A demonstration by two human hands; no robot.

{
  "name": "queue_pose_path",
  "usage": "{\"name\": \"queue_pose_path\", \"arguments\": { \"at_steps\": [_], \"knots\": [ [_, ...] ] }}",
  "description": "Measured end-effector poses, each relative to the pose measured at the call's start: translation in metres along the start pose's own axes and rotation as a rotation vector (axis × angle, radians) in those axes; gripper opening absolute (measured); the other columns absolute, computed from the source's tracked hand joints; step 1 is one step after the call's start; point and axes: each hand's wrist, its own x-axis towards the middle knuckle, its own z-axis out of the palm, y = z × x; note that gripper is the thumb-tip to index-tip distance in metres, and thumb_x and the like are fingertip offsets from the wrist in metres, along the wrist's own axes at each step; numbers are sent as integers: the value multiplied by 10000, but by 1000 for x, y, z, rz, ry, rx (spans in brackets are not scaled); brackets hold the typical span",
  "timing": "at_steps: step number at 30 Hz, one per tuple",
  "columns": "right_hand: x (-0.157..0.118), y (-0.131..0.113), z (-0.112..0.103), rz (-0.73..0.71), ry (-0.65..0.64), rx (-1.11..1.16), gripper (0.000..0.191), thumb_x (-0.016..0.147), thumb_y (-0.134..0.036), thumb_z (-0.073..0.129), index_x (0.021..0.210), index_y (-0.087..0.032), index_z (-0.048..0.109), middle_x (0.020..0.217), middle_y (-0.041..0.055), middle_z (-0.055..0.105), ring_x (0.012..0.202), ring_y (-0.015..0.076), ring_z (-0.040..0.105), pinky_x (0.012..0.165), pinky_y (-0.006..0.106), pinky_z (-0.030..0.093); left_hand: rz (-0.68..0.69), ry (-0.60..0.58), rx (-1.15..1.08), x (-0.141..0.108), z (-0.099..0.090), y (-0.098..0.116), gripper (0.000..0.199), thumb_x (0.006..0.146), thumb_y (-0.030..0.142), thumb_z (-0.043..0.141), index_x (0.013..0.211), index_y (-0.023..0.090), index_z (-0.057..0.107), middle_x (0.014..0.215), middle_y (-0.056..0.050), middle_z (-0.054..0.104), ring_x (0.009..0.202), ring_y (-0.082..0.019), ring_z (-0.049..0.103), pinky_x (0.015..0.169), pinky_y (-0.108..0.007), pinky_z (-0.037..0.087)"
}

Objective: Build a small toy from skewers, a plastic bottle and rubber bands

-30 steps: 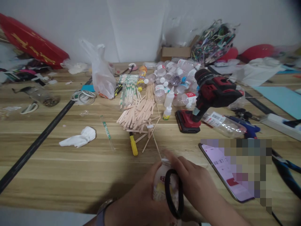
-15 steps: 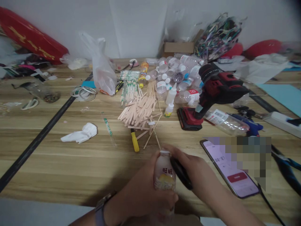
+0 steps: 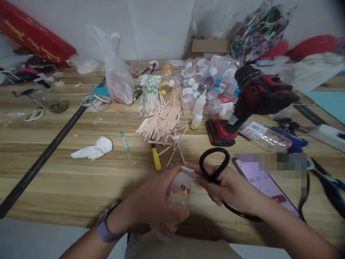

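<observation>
Evidently the work centres on the clear, pinkish plastic bottle with the printed red characters (image 3: 178, 196), held over the table's (image 3: 129, 208) near edge, its neck leaning away from the person and slightly right. The left hand (image 3: 155, 196) has its fingers wrapped around the bottle's body, forearm coming in from the lower left. The right hand (image 3: 229, 185) approaches from the lower right, its fingers closed on what look like large scissors with black looped handles (image 3: 214, 150); one loop rises above the hand, the other passes beneath. The scissors' tip meets or nearly meets the neck, too small to tell which. To do this well, I would brace the bottle firmly without squashing it, set the left thumb back from the blades and work in short, level bites. Just beyond lie a yellow-handled screwdriver (image 3: 156, 160) and a heap of flat, pale wooden sticks (image 3: 161, 120); a red-and-black cordless drill (image 3: 258, 95) stands farther right.
</observation>
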Motion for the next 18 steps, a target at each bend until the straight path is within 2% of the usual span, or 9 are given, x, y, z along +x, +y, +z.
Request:
{"name": "queue_pose_path", "arguments": {
  "at_steps": [2,4,5,7,9,12,15,18],
  "knots": [
    [1,2,2,-86,80,-109,394,952,-244,428,1281,-144,621,510,-53,559,483,150,621,508,219,519,-14,-12,-52,3,-3,-2,736,623,146,750,1312,250,514,847,42,621,667,-122,518,565,-204,406],
    [1,8,7,-220,215,-295,394,940,-172,420,1286,-141,605,707,33,722,681,196,726,640,275,580,-51,-18,-183,6,-3,-4,668,617,215,769,1248,217,551,858,32,627,690,-128,535,588,-213,423],
    [1,12,9,-295,286,-414,434,919,-121,411,1325,-135,564,844,79,763,762,220,746,665,302,593,-71,-19,-253,7,-2,-4,638,627,254,764,1228,205,557,869,26,632,703,-133,546,603,-221,435],
    [1,19,15,-422,360,-663,609,854,-22,382,1455,-117,393,982,131,771,750,249,759,582,324,603,-96,-6,-342,8,2,-2,588,661,292,736,1212,200,555,895,19,645,733,-145,567,637,-239,462],
    [0,22,18,-492,404,-837,767,811,34,350,1545,-103,174,949,132,775,650,249,753,479,318,587,-95,42,-293,7,6,2,556,679,265,723,1207,223,555,915,23,656,768,-161,584,666,-255,482],
    [-1,19,18,-504,439,-942,855,811,62,311,1565,-92,-62,842,96,774,560,230,734,417,299,570,-50,105,-86,4,11,10,527,686,215,718,1189,251,566,930,23,670,847,-200,607,721,-287,502],
    [-3,11,16,-512,451,-1019,898,782,87,291,1544,-73,-157,789,74,768,497,216,713,368,290,550,-9,157,36,3,15,15,486,677,225,717,1141,247,576,972,13,679,914,-220,615,804,-328,505],
    [-4,6,15,-517,438,-1082,952,726,115,293,1517,-41,-212,813,85,774,526,216,726,360,288,548,9,201,108,4,20,16,441,680,236,695,1103,239,568,1000,8,676,872,-211,617,787,-334,503]
  ]
}}
